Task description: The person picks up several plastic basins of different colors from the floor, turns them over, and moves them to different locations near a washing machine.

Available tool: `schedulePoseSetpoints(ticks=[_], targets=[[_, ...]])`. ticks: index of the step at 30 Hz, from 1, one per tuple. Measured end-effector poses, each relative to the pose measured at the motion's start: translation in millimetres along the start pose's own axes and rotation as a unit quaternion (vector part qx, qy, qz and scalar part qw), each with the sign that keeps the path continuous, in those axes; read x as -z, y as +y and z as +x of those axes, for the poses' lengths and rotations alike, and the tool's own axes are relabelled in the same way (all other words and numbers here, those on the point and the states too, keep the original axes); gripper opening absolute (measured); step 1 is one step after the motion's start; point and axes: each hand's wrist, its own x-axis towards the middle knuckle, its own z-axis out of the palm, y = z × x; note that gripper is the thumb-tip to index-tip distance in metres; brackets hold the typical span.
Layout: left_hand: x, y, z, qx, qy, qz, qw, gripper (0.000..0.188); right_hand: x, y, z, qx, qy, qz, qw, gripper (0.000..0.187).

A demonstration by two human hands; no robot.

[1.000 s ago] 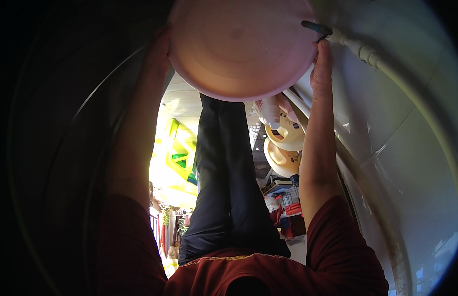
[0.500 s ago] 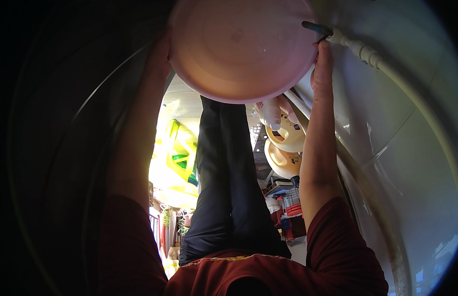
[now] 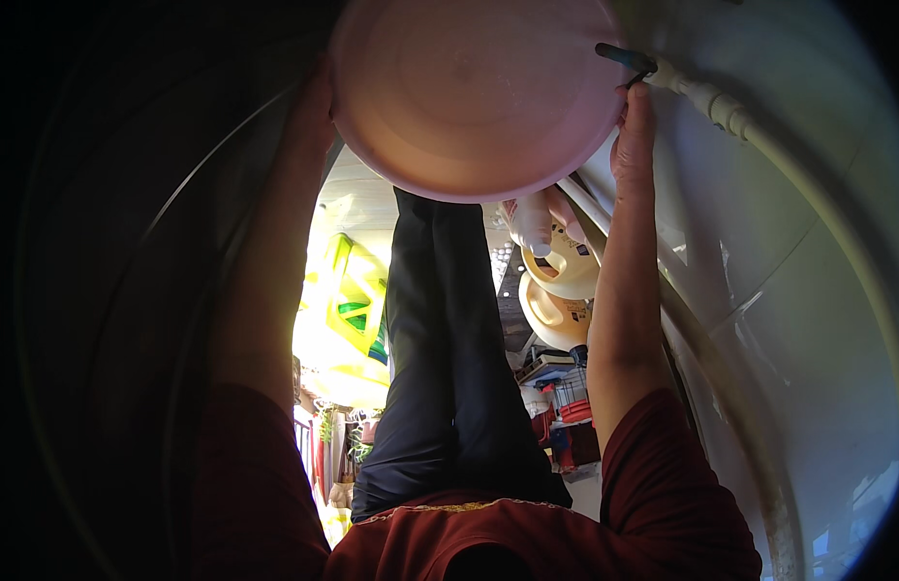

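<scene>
A round pale pink basin point(image 3: 469, 97) fills the top middle of the view, its upper edge cut off. On its left rim my left hand point(image 3: 317, 102) is closed, mostly lost in deep shadow. My right hand point(image 3: 634, 131) grips the right rim, with the thumb side toward me and the other fingers hidden. Just above that hand, a tap point(image 3: 632, 62) with a dark lever reaches over the basin's edge. I cannot tell whether the basin holds water.
A white pipe point(image 3: 818, 179) curves from the tap along the tiled wall point(image 3: 798, 281) at right. Cream jugs point(image 3: 556, 315) and a pale bottle point(image 3: 533, 228) stand between my legs and right arm. A yellow-green bag point(image 3: 353, 300) lies left of my legs. Darkness covers the far left.
</scene>
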Motion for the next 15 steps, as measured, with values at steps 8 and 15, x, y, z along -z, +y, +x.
schedulePoseSetpoints(ticks=[8, 15], targets=[[-3.8, 2.6, -5.1, 0.009, 0.013, -0.003, 1.000, 0.038, 3.1, 5.1, 2.9, -0.010, 0.010, -0.010, 1.000, 0.052], [-4.8, 2.0, -7.2, 0.004, 0.000, -0.011, 1.000, 0.033, 7.1, 10.4, 7.3, -0.011, 0.017, -0.027, 0.999, 0.050]])
